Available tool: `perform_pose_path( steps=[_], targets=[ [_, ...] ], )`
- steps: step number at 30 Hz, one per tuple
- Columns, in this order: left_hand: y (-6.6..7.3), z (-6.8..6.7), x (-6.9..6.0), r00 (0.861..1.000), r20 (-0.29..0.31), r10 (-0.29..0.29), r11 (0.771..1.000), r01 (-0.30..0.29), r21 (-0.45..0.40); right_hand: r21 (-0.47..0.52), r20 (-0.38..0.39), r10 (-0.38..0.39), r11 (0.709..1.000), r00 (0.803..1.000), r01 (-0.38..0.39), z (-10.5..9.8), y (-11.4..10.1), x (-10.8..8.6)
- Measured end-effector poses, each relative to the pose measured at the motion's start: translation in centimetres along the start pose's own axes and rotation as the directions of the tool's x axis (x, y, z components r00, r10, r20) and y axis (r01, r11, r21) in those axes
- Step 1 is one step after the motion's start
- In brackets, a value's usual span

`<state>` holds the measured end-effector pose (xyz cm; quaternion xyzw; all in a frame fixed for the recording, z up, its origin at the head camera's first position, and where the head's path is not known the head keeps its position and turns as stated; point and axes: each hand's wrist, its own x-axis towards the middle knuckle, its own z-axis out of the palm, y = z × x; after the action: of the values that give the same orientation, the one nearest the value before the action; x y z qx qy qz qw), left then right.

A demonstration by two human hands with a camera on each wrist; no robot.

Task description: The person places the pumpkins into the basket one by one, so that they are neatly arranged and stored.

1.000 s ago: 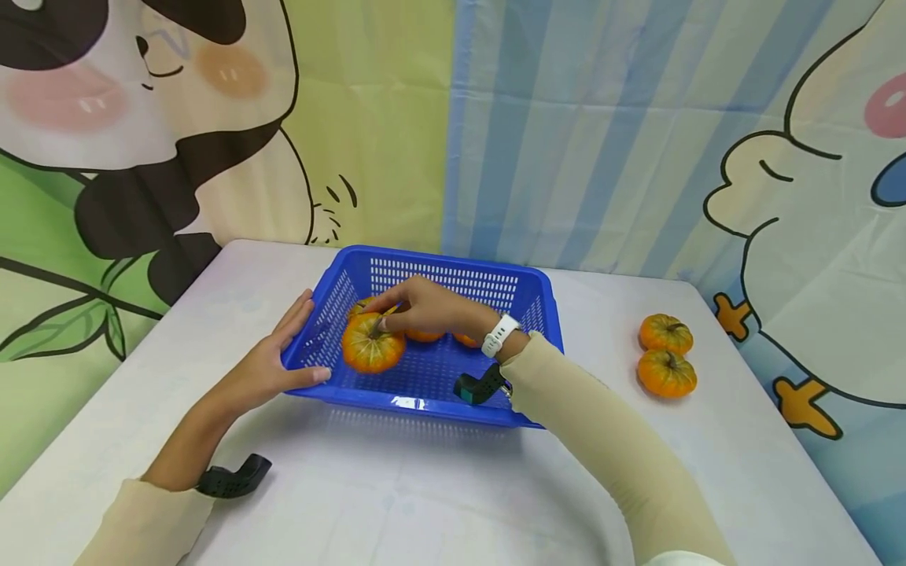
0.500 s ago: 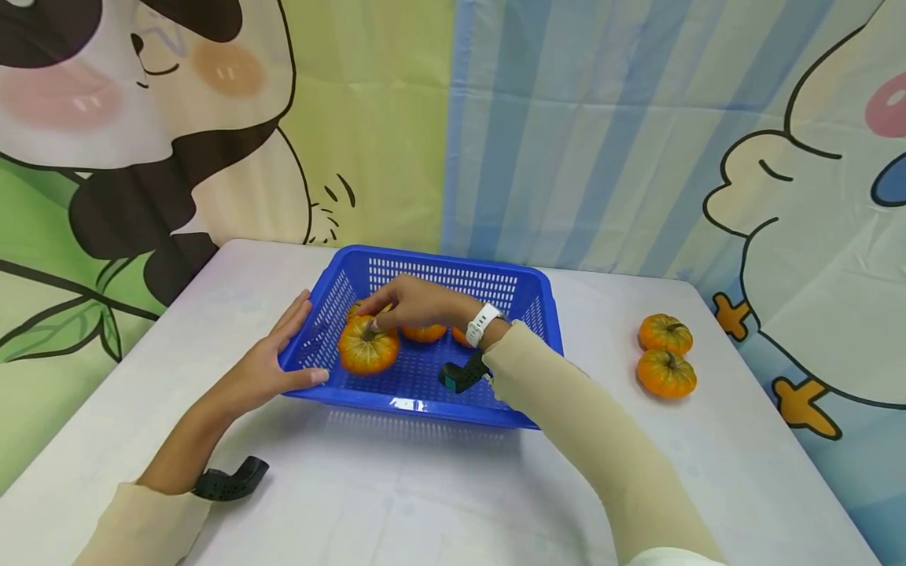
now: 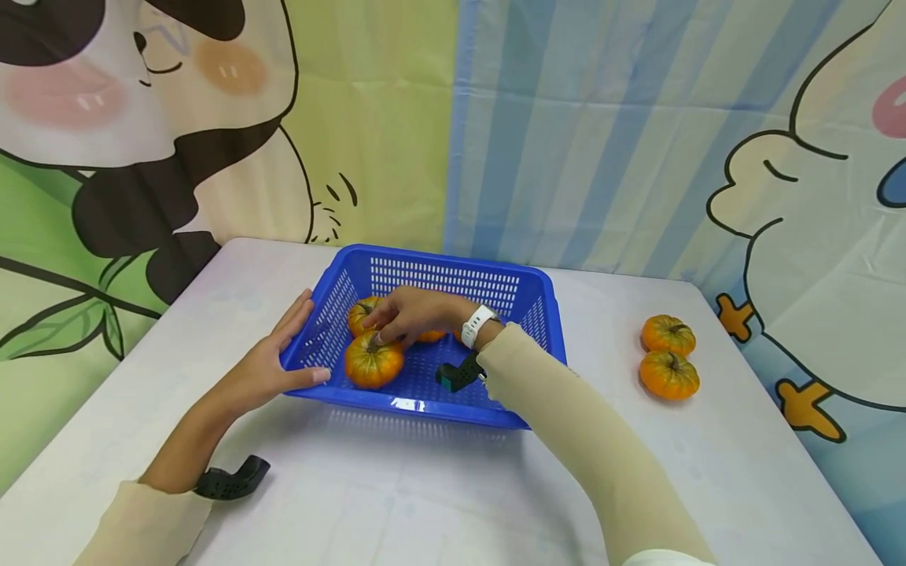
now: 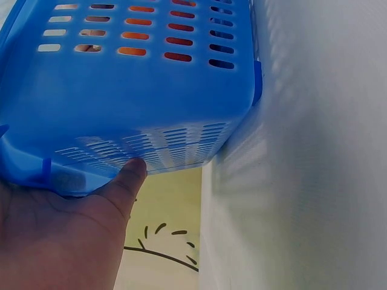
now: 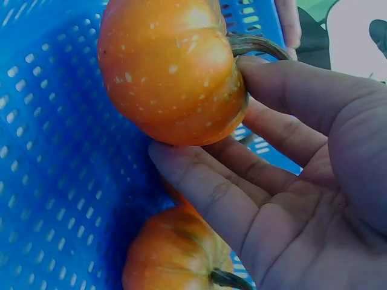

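Observation:
A small orange pumpkin is inside the blue plastic basket, near its front left corner. My right hand grips it; in the right wrist view the thumb presses beside the stem and the fingers lie along the underside of the held pumpkin. More pumpkins sit in the basket: one behind at the left and others partly hidden by my right hand and wrist. My left hand spans the basket's front left corner, thumb over the rim, fingers straight along the outer left side.
Two more orange pumpkins stand close together on the white table, right of the basket. A printed curtain hangs behind the table.
My right hand, with the pumpkin, shifts slightly left, then comes lower and nearer the basket's front, showing more of the pumpkin behind. My left hand stays at the corner.

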<state>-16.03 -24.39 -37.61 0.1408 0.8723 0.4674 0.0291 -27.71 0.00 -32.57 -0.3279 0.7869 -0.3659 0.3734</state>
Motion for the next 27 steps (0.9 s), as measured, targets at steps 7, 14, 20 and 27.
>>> perform_pose_path(
  steps=[7,14,20,27],
  targets=[
    [0.0,-0.1,0.0,1.000,0.005,0.010,1.000,-0.010,-0.003,-0.023,0.044,-0.032,0.999,0.999,0.033,0.6,-0.2,0.8],
    [0.0,0.0,0.0,1.000,0.006,-0.003,1.000,0.003,0.003,0.127,0.135,-0.001,0.992,0.991,-0.016,1.4,0.1,1.5],
    [-0.1,0.1,0.0,1.000,0.009,0.004,1.000,-0.004,-0.007,0.110,0.131,0.047,0.992,0.990,-0.061,1.3,0.4,1.3],
    [0.0,0.1,0.0,1.000,-0.001,-0.003,1.000,0.003,0.001,0.020,0.100,0.149,0.988,0.984,-0.151,1.6,0.3,1.2]
  ],
)
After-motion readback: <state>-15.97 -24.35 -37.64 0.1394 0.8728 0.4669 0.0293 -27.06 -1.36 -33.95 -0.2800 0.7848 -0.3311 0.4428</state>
